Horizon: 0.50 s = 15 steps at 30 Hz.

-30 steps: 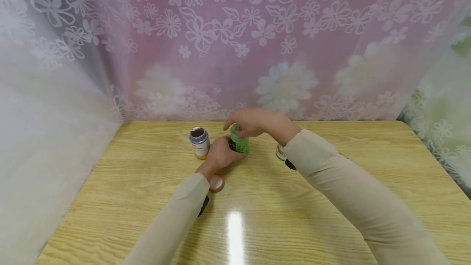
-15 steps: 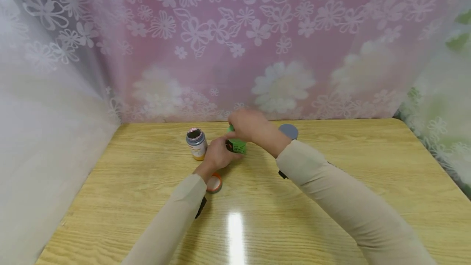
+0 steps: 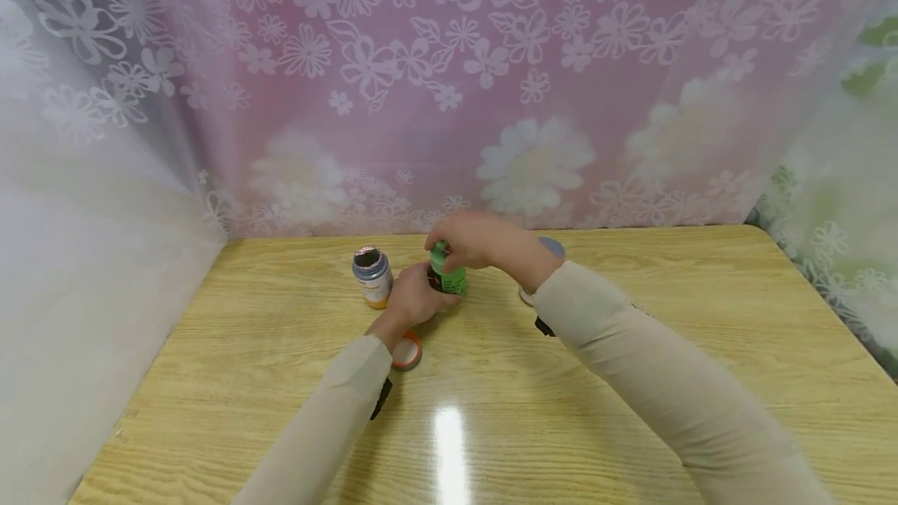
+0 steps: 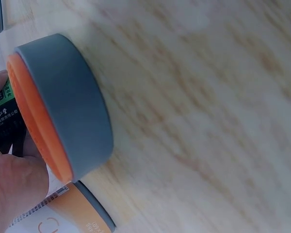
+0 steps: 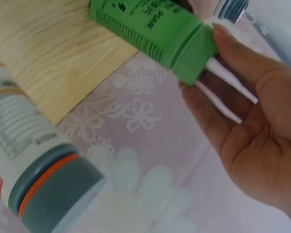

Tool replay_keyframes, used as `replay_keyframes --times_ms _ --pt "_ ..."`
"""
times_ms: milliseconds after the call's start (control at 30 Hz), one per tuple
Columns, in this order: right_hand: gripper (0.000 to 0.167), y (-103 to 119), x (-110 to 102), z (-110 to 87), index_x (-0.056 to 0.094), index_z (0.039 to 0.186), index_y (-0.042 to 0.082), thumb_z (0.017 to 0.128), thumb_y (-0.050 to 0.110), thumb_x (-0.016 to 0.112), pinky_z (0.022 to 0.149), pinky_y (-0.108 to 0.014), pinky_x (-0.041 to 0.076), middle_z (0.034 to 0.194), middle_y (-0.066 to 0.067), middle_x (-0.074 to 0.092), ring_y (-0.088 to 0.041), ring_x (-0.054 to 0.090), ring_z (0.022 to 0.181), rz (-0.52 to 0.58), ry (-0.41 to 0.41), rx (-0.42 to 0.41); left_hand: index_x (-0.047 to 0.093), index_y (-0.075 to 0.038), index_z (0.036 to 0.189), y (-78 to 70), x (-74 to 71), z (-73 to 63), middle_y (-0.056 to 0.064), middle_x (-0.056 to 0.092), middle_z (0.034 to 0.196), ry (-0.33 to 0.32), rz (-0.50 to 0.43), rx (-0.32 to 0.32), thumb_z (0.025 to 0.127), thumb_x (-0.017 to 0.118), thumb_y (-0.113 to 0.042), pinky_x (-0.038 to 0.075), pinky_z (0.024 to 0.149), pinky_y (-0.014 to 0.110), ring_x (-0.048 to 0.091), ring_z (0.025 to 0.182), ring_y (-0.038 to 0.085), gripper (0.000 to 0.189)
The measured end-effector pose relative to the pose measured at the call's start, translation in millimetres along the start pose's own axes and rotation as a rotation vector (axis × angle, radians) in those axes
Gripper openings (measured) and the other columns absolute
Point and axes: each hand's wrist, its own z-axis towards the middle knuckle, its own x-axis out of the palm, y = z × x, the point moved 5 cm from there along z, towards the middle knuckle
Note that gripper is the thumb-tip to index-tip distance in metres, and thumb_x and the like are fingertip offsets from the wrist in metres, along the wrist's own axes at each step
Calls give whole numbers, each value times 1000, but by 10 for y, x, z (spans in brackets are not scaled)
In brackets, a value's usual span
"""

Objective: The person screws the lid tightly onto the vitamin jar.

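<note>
A green bottle [image 3: 453,280] with a dark label panel stands upright near the middle back of the table. My left hand [image 3: 415,294] grips it round the lower body from the left. My right hand [image 5: 266,107] reaches in from above and holds the bottle's green lid [image 5: 196,54] between thumb and fingertips. To the left is a white-labelled bottle [image 3: 373,277] with a grey neck and no lid on it. A grey lid with an orange inner ring [image 4: 63,109] lies on the table beside my left wrist.
Behind my right forearm stands another bottle with a grey lid [image 5: 63,191], partly hidden in the head view. A pink flowered curtain [image 3: 393,139] hangs at the table's back edge, with pale curtain [image 3: 105,256] along the left side.
My right hand has moved from loosely over the green bottle's top to a hold on its lid, its wrist turning meanwhile. My left hand keeps its grip. The head view has shifted slightly.
</note>
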Motion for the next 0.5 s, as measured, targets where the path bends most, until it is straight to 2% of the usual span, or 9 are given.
replay_keyframes --times_ms 67,133,200,267,333,400,433,500 --pt "30 14 14 23 65 119 12 92 27 66 76 -30 49 110 -1 64 -15 60 93 -34 -47 62 60 -8 118 7 -4 3 5 65 106 -9 1 -10 78 81 -34 51 80 34 62 93 21 52" --pt "27 23 29 46 68 104 11 92 35 65 63 -28 47 89 0 63 -14 58 75 -76 -105 126 59 -8 121 9 -8 10 6 65 107 -21 3 -11 78 81 -34 51 80 35 62 94 21 55" --pt "32 19 47 58 66 93 11 91 43 63 53 -28 45 73 1 57 -13 53 63 -107 -162 192 56 -8 126 7 -7 18 7 64 108 -26 1 -10 78 81 -34 51 81 36 62 95 22 60" --pt "40 -4 66 59 64 88 11 91 50 59 48 -29 45 67 -1 55 -14 53 57 -123 -191 247 54 -9 129 5 -3 27 8 64 110 -31 2 -11 78 81 -35 51 82 36 62 97 23 63" --pt "47 -32 70 48 66 98 11 92 56 53 54 -32 50 80 -3 62 -17 60 67 -127 -196 265 55 -9 129 2 2 37 8 64 111 -32 9 -8 78 81 -35 50 84 36 62 98 23 63" --pt "52 -56 60 38 64 118 12 94 56 48 72 -38 53 107 -7 65 -22 63 93 -117 -165 227 56 -7 127 -2 7 47 8 64 111 -30 12 -5 78 81 -35 50 84 36 62 98 23 62" --pt "53 -64 50 36 61 125 13 96 55 47 82 -40 51 121 -8 61 -24 60 106 -113 -139 183 57 -7 127 -8 9 51 8 64 111 -30 19 -4 78 81 -35 50 84 37 62 98 23 62" --pt "51 -69 25 26 50 138 16 98 47 49 98 -43 41 142 -8 45 -26 44 128 -91 -77 72 58 -6 125 -13 13 63 8 65 110 -27 22 -4 78 80 -36 51 83 37 63 97 23 60"
